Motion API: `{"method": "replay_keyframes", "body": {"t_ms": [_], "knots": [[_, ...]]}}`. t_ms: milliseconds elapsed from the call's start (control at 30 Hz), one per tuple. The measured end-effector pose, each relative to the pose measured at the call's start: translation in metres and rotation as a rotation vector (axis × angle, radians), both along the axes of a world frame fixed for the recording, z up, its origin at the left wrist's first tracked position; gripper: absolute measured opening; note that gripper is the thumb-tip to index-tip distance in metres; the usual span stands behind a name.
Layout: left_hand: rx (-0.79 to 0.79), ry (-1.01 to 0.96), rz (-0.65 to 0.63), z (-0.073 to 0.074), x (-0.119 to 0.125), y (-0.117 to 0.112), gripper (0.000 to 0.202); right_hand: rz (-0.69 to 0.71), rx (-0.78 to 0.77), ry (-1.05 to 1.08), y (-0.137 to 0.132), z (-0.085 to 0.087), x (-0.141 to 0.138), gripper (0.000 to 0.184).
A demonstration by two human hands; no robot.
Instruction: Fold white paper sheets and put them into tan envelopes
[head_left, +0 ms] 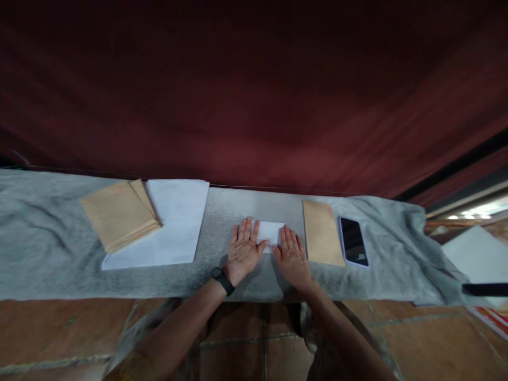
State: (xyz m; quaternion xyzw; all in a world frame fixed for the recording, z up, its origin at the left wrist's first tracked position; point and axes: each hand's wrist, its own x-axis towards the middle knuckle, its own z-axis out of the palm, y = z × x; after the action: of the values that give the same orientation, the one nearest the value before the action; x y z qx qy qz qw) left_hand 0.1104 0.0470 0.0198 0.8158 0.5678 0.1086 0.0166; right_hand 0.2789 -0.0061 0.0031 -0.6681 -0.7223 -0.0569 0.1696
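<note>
A small folded white paper (270, 231) lies on the grey cloth in front of me. My left hand (243, 251) presses flat on its left side, fingers stretched out and pointing away from me. On the paper's right side rests my right hand (292, 258), also flat with its fingers extended. Both thumbs point inward over the near part of the paper, and the hands cover its left and right ends. To the right of my right hand, a single brown envelope (323, 233) lies flat.
Left of my hands lies a stack of white sheets (180, 222), with several brown envelopes (121, 214) partly on it. A phone (353, 242) sits right of the single envelope. The grey cloth (222, 211) covers a narrow surface backed by a dark red curtain (246, 106).
</note>
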Motion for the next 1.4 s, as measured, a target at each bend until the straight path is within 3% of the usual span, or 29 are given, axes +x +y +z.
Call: {"method": "replay_keyframes", "body": {"t_ms": [300, 467, 567, 700, 900, 1200, 1400], "knots": [[0.036, 0.047, 0.047, 0.002, -0.012, -0.004, 0.071, -0.033, 0.004, 0.015, -0.018, 0.003, -0.002, 0.060], [0.098, 0.069, 0.025, 0.006, -0.013, 0.000, 0.070, 0.067, -0.033, 0.032, -0.023, 0.008, 0.002, 0.061], [0.141, 0.034, -0.033, 0.012, -0.005, 0.000, 0.064, 0.111, -0.051, 0.050, -0.025, 0.009, 0.002, 0.058], [0.083, 0.034, -0.219, 0.015, 0.013, -0.001, 0.055, 0.101, -0.068, 0.065, -0.025, 0.006, -0.001, 0.056], [-0.045, 0.021, -0.325, 0.008, 0.030, 0.010, 0.052, 0.095, -0.101, 0.087, -0.023, 0.007, -0.002, 0.052], [0.022, -0.027, -0.306, -0.004, 0.035, 0.018, 0.052, 0.034, -0.111, 0.330, 0.010, 0.036, 0.013, 0.041], [0.008, 0.062, -0.307, -0.012, 0.036, 0.020, 0.055, 0.047, -0.048, 0.238, 0.022, 0.017, -0.005, 0.049]]}}
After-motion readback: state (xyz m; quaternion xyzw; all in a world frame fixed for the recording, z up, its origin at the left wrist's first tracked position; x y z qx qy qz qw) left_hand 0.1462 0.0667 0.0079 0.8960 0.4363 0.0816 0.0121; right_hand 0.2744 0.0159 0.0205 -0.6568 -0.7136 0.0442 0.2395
